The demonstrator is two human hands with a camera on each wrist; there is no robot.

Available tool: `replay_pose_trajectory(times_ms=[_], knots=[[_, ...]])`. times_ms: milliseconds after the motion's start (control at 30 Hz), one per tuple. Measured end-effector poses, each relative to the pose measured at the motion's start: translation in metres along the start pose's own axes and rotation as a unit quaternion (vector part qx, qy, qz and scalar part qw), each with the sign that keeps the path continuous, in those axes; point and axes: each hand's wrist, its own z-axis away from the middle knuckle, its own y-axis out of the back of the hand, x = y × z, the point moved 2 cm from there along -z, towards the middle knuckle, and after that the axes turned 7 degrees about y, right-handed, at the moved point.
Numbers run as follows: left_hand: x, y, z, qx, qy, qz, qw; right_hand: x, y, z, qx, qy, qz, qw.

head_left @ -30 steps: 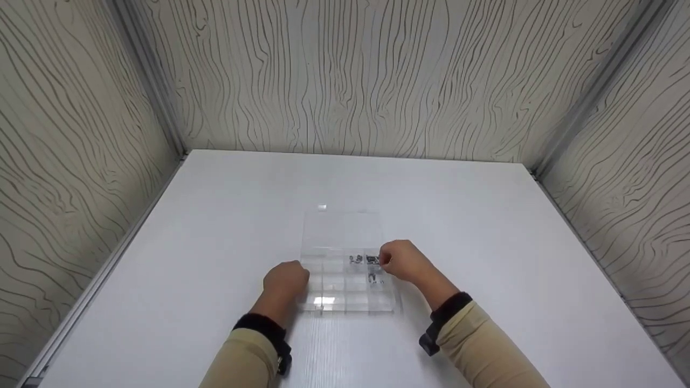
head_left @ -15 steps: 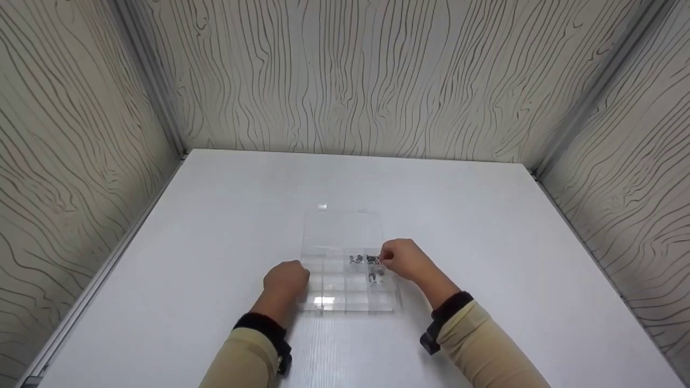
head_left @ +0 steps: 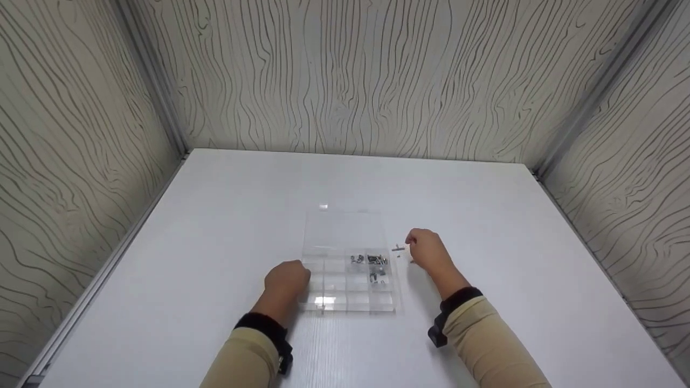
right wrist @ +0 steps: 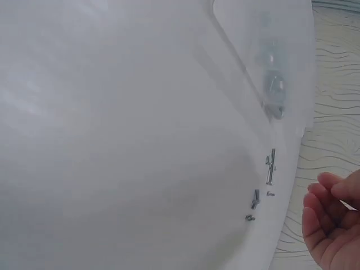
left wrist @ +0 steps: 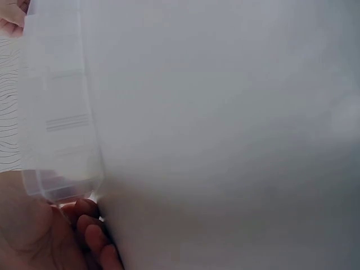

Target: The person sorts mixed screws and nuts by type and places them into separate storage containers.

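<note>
From my remote seat I see the left hand (head_left: 287, 280) resting against the left edge of a clear compartment box (head_left: 347, 280) that sits on the white counter (head_left: 215, 226), near the middle and close to the person. In the left wrist view its fingertips (left wrist: 90, 228) curl round the box's near corner, so this grip is grasping the box. The box's clear lid (head_left: 342, 229) lies folded back flat on the counter behind the compartments. Small dark metal parts (head_left: 371, 265) sit in two or three compartments on the box's right side, in the far and middle rows; the other compartments look bare from here.

The right hand (head_left: 427, 252) is off the box, just beside its right edge and a little above the counter. The right wrist view shows the palm turned up and the fingers (right wrist: 323, 202) loosely bent with nothing between them, so I read that grip as released. A few loose screws (right wrist: 269, 169) lie on the counter by that hand, between it and the box; in the head view they show as small specks (head_left: 399, 249) just left of the knuckles. I cannot make out their exact kind.

Wood-grain panels (head_left: 345, 75) wall the counter on three sides.
</note>
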Motion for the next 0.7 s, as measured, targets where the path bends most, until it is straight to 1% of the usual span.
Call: replay_pose_trajectory(times_ms=[133, 200, 300, 367, 433, 533, 633, 667, 700], knots=[[0.0, 0.0, -0.001, 0.001, 0.004, 0.007, 1.0, 0.014, -0.001, 0.001, -0.009, -0.029, 0.023, 0.999], [-0.001, -0.001, -0.002, -0.001, 0.007, 0.008, 0.9999, 0.019, -0.002, 0.002, -0.024, -0.046, 0.036, 0.998], [-0.001, -0.002, -0.003, -0.003, 0.012, 0.01, 0.9999, 0.026, -0.006, 0.006, -0.044, -0.06, 0.054, 0.996], [-0.001, -0.002, -0.002, -0.003, 0.012, 0.01, 0.9999, 0.029, -0.007, 0.009, -0.051, -0.059, 0.069, 0.995], [-0.001, -0.001, -0.001, -0.001, 0.005, 0.004, 1.0, 0.031, -0.009, 0.01, -0.052, -0.055, 0.078, 0.994], [0.001, 0.0, 0.002, -0.008, -0.028, -0.048, 0.9984, 0.033, -0.011, 0.011, -0.058, -0.053, 0.085, 0.993], [0.002, 0.002, 0.004, -0.014, -0.056, -0.09, 0.9943, 0.033, -0.012, 0.01, -0.068, -0.056, 0.083, 0.993], [0.002, 0.002, 0.005, -0.017, -0.061, -0.096, 0.9933, 0.032, -0.012, 0.01, -0.072, -0.058, 0.082, 0.992], [0.002, 0.002, 0.005, -0.017, -0.055, -0.085, 0.9947, 0.032, -0.012, 0.01, -0.075, -0.06, 0.081, 0.992]])
